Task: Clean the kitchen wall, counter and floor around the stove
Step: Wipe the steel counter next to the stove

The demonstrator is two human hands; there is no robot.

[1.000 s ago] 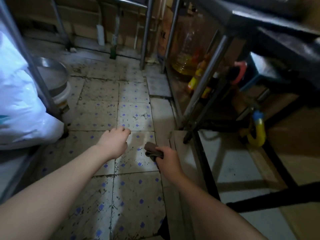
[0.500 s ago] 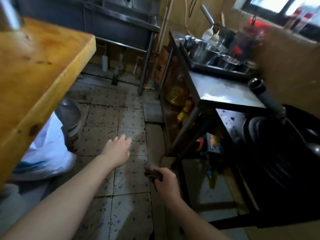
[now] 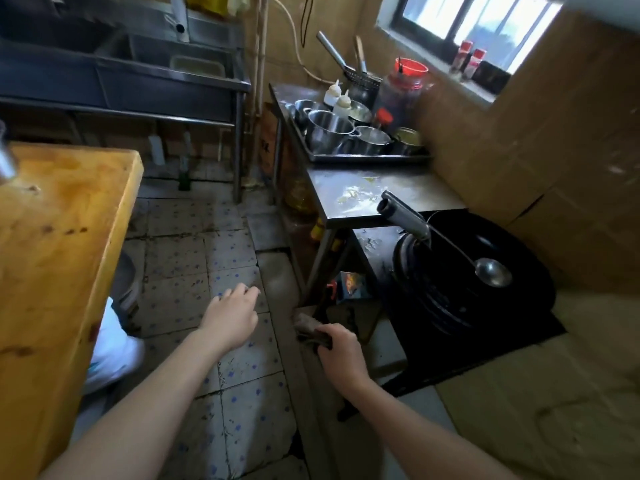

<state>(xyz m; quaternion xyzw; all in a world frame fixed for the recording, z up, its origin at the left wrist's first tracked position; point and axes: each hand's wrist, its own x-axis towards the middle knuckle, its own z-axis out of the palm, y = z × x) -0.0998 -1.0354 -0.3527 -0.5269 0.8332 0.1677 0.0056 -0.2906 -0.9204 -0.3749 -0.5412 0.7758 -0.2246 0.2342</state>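
Head view looks down a narrow kitchen aisle, and the right hand (image 3: 341,348) sits at lower centre with its fingers (image 3: 325,332) wrapped tight around a dark, crumpled rag (image 3: 306,325), held low beside the stove frame. The left hand (image 3: 230,318) hangs empty left of it over the floor (image 3: 194,271), fingers loose and slightly spread, gripping nothing. My read: this is the gap between wiping passes, with the rag ready and the target not yet touched. Right of centre the steel tabletop (image 3: 408,195) shows pale smears and yellowish specks, so the next move likely calls for lifting the rag up onto that surface and working around the wok handle (image 3: 401,216) that juts over its edge. Below it the black wok (image 3: 485,271) holds a ladle (image 3: 491,271). Floor tiles look grimy, with dark streaks along the grout, and the brown wall (image 3: 540,157) at right appears dull and scuffed.
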